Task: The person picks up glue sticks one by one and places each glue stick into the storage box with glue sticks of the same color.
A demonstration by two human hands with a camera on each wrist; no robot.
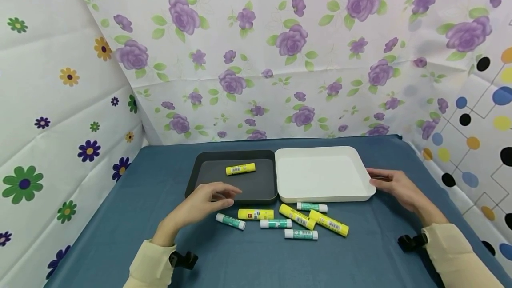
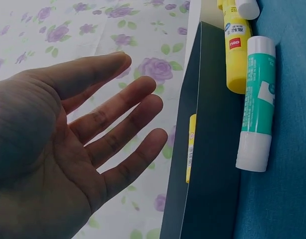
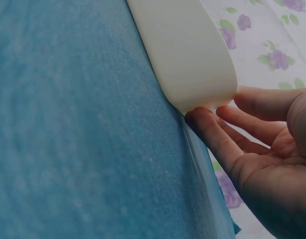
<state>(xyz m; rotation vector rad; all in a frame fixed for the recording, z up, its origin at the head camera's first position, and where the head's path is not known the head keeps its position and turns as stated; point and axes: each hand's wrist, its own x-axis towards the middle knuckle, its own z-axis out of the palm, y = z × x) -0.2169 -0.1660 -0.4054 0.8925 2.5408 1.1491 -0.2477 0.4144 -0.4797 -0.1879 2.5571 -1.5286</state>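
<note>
A yellow glue stick [image 1: 240,169] lies in the dark grey tray [image 1: 192,177]. My left hand [image 1: 208,201] hovers over that tray's near left part, fingers spread and holding nothing; the left wrist view shows its palm [image 2: 53,144] bare. On the right, my right hand [image 1: 400,188] touches the near right side of the white tray [image 1: 324,174] with its fingertips. In the right wrist view, the thumb meets the rim and extended fingers [image 3: 218,134] rest against the white tray's outer wall [image 3: 198,59].
In front of the trays lie three yellow glue sticks [image 1: 256,214] and several green-and-white glue sticks [image 1: 230,221], some crossing or touching. The trays stand side by side on a blue cloth [image 1: 240,261]. Flowered sheets [image 1: 256,57] hang behind the table.
</note>
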